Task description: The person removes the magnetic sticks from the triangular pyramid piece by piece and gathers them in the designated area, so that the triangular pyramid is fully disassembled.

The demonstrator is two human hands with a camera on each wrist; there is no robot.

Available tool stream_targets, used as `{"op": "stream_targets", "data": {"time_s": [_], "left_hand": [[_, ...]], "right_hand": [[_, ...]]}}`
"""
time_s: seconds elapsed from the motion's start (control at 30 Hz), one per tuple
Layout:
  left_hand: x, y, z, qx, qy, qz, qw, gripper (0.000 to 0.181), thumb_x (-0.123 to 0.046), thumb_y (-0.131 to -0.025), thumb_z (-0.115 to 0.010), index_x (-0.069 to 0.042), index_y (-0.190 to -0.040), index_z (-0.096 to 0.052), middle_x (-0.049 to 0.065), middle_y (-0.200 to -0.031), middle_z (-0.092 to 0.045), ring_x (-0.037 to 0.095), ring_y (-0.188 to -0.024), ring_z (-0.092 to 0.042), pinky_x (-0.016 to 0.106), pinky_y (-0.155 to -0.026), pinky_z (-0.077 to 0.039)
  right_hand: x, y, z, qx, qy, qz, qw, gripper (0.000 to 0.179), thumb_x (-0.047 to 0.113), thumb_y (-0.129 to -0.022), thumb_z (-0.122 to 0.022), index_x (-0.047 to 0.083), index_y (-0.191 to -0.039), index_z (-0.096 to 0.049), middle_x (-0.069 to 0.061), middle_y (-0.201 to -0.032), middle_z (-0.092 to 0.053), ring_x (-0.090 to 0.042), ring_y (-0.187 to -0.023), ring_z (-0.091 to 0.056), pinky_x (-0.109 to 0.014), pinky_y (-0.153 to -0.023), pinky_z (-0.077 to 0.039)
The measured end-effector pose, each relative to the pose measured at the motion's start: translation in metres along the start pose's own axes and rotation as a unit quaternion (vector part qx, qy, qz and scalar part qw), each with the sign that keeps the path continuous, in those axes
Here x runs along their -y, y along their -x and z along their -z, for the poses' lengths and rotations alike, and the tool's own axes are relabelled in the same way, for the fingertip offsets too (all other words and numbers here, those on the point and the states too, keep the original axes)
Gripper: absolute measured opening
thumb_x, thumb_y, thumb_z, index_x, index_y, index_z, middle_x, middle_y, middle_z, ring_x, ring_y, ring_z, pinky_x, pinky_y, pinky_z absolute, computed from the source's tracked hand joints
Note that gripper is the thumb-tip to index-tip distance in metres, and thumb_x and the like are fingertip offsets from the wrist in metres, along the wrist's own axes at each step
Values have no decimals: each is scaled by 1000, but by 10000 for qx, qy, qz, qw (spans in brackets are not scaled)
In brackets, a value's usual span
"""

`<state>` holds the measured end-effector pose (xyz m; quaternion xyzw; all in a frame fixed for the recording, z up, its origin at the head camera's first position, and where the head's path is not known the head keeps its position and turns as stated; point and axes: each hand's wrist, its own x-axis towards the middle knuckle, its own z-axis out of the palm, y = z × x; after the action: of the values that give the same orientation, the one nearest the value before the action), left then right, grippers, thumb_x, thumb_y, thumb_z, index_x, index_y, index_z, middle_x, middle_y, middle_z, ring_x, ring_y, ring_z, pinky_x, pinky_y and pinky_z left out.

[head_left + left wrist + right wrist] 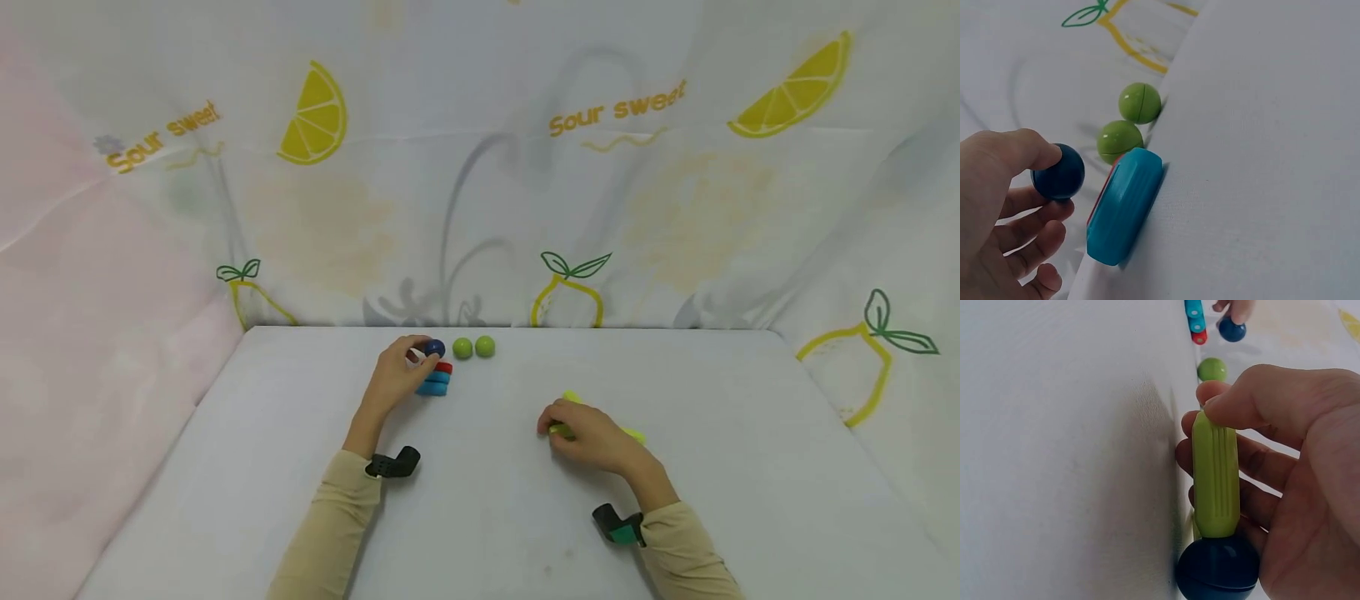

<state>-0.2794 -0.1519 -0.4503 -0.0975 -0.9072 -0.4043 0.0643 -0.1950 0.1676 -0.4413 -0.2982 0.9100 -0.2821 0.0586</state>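
My left hand [395,372] pinches a dark blue ball [1060,173] between thumb and fingertips, just above a small group of sticks. Two light-blue sticks [432,388] lie side by side there with a red stick [444,367] beyond them. My right hand [592,437] holds a yellow-green ridged stick [1216,478], its thumb on one end. At the stick's other end sits a second dark blue ball [1218,569], touching it. Another yellow-green piece [572,397] shows past the right hand, partly hidden.
Two green balls [462,348] [485,347] lie near the back edge of the white table [487,500], right of the left hand. Behind that edge hangs a white cloth [480,192] with lemon prints. Each wrist wears a black camera [395,463].
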Motion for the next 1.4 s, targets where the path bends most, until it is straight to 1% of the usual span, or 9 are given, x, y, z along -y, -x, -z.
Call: {"op": "stream_targets", "data": {"time_s": [0.07, 0.17, 0.3, 0.53, 0.63, 0.83, 1.03, 1.27, 1.4], "left_hand": [[2, -3, 1, 61, -102, 72, 9999, 39, -30, -89, -62, -8, -122, -60, 11, -116, -62, 26, -95, -57, 37, -79, -47], [4, -7, 1, 59, -157, 267, 9995, 40, -30, -88, -63, -7, -122, -60, 12, -115, -63, 27, -96, -56, 39, -81, -46], [7, -9, 1, 110, -269, 435, 9986, 41, -29, -89, -62, -6, -121, -60, 14, -115, -63, 28, -97, -56, 41, -82, -46], [13, -9, -4, 255, -309, 473, 9981, 39, -30, -89, -62, -6, -121, -60, 14, -114, -63, 28, -98, -57, 42, -84, -46], [13, -9, -5, 291, -466, 440, 9975, 41, -31, -89, -62, -6, -121, -60, 14, -113, -63, 28, -97, -57, 42, -82, -47], [9, -13, -6, 311, -746, 486, 9955, 43, -35, -90, -61, -7, -122, -60, 14, -111, -62, 28, -99, -58, 44, -81, -47], [6, -18, -10, 391, -881, 568, 9937, 43, -38, -90, -59, -9, -123, -59, 13, -111, -62, 27, -100, -59, 46, -81, -47], [3, -20, -9, 451, -677, 542, 9952, 45, -37, -90, -60, -6, -124, -58, 16, -109, -62, 29, -100, -59, 46, -83, -47], [5, -19, -8, 443, -523, 544, 9962, 47, -35, -91, -59, -4, -126, -55, 18, -111, -60, 31, -101, -57, 45, -86, -46]], "right_hand": [[1, 0, -1, 11, -33, 8, 10000, 15, 6, -88, -58, 18, -95, -62, 8, -97, -61, -6, -88, -52, -28, -81, -45], [2, 0, -2, 27, -70, 3, 10000, 15, 6, -88, -57, 18, -95, -62, 9, -98, -61, -6, -88, -52, -28, -81, -45], [2, 0, -4, 31, -27, 2, 10000, 15, 6, -88, -58, 18, -96, -62, 8, -98, -61, -5, -88, -52, -27, -81, -46], [3, 0, -6, 11, 65, 50, 10000, 14, 6, -88, -57, 17, -96, -62, 8, -97, -61, -6, -87, -52, -28, -81, -46], [4, 1, -7, -3, 64, 0, 10000, 14, 6, -88, -57, 18, -95, -62, 8, -97, -60, -5, -87, -51, -27, -81, -46], [4, 1, -9, -15, 97, 10, 10000, 14, 7, -88, -57, 18, -95, -62, 8, -98, -60, -6, -87, -51, -27, -81, -45], [1, 0, -7, 20, 242, 0, 9997, 14, 7, -88, -57, 18, -95, -62, 9, -98, -61, -6, -85, -50, -27, -79, -45], [0, -1, -3, 103, 285, 36, 9995, 14, 7, -89, -55, 18, -94, -63, 8, -93, -60, -5, -80, -49, -26, -75, -44], [1, -1, -2, 80, 298, 42, 9995, 11, 10, -90, -57, 18, -94, -63, 9, -94, -61, -4, -82, -51, -27, -77, -45]]}}
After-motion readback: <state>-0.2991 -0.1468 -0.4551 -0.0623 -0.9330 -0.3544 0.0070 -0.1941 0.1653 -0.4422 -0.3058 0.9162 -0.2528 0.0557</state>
